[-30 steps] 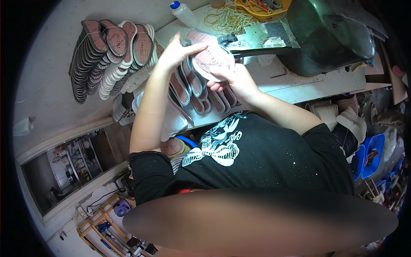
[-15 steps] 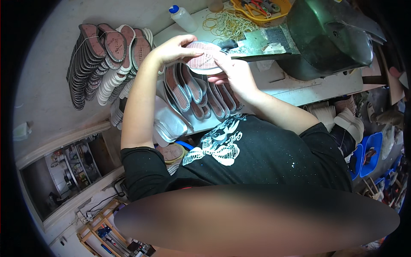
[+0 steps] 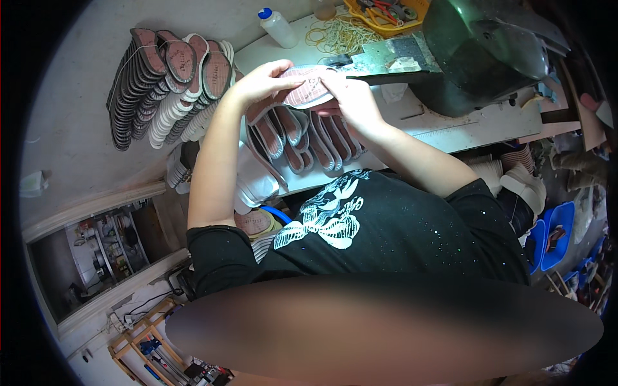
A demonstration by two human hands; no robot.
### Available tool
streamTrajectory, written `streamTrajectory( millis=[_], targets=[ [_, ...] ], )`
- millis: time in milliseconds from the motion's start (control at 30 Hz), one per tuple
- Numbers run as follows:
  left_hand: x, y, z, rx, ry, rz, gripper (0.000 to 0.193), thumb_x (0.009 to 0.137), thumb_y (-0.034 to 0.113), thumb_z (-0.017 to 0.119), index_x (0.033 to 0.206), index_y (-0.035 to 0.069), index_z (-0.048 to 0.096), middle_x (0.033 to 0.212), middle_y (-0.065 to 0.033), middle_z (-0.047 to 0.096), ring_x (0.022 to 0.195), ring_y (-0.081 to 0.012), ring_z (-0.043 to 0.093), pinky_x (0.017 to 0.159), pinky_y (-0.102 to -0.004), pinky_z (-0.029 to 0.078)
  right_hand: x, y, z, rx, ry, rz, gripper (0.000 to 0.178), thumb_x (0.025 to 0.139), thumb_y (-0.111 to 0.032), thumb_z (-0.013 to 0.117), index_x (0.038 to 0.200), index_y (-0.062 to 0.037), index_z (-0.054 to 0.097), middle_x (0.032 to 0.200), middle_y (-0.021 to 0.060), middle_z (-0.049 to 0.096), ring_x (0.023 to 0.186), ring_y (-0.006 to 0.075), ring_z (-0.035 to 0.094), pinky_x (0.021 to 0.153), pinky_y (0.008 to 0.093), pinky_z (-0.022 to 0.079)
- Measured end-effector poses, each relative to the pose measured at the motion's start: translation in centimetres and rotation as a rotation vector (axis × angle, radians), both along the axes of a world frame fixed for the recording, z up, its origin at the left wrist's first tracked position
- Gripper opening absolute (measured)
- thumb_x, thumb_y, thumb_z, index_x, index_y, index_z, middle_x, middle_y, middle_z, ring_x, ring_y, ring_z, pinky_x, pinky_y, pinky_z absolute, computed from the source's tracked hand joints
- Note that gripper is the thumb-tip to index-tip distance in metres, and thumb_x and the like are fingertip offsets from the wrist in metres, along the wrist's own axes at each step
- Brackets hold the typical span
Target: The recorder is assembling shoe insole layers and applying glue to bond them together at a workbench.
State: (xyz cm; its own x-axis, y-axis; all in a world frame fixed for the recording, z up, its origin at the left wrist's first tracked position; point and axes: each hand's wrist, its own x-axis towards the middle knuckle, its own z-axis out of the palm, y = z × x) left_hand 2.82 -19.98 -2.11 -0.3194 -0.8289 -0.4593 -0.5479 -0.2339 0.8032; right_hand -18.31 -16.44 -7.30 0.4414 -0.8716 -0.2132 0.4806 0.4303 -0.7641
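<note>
Both hands grip a pink insole [image 3: 304, 92] with a pale rim, raised in front of the green machine arm. My left hand [image 3: 262, 85] is closed on its left end, thumb across the top face. On the opposite end sits my right hand [image 3: 351, 103], thumb on top and fingers curled beneath. Just below them, several grey-edged pink insoles [image 3: 320, 145] lie in overlapping rows along the worktable's near edge. Beside these is a stack of white and silvery sole-shaped pieces [image 3: 254, 177].
The green machine [image 3: 476, 61] fills the right of the white worktable [image 3: 463, 132]. Tied insole bundles [image 3: 145, 83] stand against the left wall. Behind are a blue-capped bottle [image 3: 278, 29], tangled rubber bands [image 3: 341, 37] and a yellow tool basket [image 3: 367, 23]. Blue bins [image 3: 557, 238] stand low at right.
The whole view has shifted slightly. Both hands keep hold of the insole, which tilts a little differently, and the right hand's fingers have moved slightly along its edge.
</note>
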Motion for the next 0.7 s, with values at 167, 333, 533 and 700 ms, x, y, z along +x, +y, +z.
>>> streamTrajectory(
  millis=[167, 333, 533, 700],
  targets=[
    [0.5, -0.1, -0.5, -0.007, -0.013, -0.01, 0.025, 0.087, 0.029, 0.064, 0.091, 0.006, 0.055, 0.075, 0.0044, 0.052, 0.065, -0.004, 0.047, 0.056, -0.0195, 0.038, 0.2, 0.1, 0.2, -0.018, 0.003, -0.003, 0.035, 0.09, -0.027, 0.058, 0.106, 0.0031, 0.06, 0.091, 0.0131, 0.067, 0.076, 0.0181, 0.067, 0.064, 0.0253, 0.054],
    [0.9, -0.5, -0.8, -0.011, -0.02, -0.035, 0.026, 0.087, 0.031, 0.063, 0.091, 0.007, 0.055, 0.075, 0.0041, 0.052, 0.066, -0.0039, 0.047, 0.057, -0.0192, 0.038, -0.2, 0.0, 0.0, -0.078, -0.029, 0.061, 0.032, 0.089, -0.024, 0.059, 0.105, 0.0038, 0.06, 0.092, 0.0137, 0.067, 0.078, 0.0191, 0.068, 0.066, 0.0248, 0.054],
    [1.0, 0.2, -0.2, -0.057, -0.102, -0.062, 0.028, 0.087, 0.035, 0.062, 0.083, 0.009, 0.055, 0.07, 0.0057, 0.05, 0.066, -0.0029, 0.045, 0.056, -0.0191, 0.036, -0.2, -0.4, -0.2, -0.101, -0.021, 0.099, 0.03, 0.088, -0.022, 0.059, 0.105, 0.0036, 0.06, 0.092, 0.0139, 0.067, 0.079, 0.02, 0.068, 0.068, 0.0252, 0.054],
    [0.6, 0.7, -0.6, -0.046, -0.086, 0.052, 0.028, 0.087, 0.036, 0.061, 0.08, 0.01, 0.055, 0.07, 0.007, 0.05, 0.064, -0.0027, 0.044, 0.056, -0.0187, 0.034, -0.1, -0.7, -0.5, -0.079, -0.037, 0.045, 0.03, 0.091, -0.024, 0.055, 0.097, 0.0045, 0.062, 0.085, 0.013, 0.068, 0.07, 0.0186, 0.068, 0.06, 0.0221, 0.054]
  ],
)
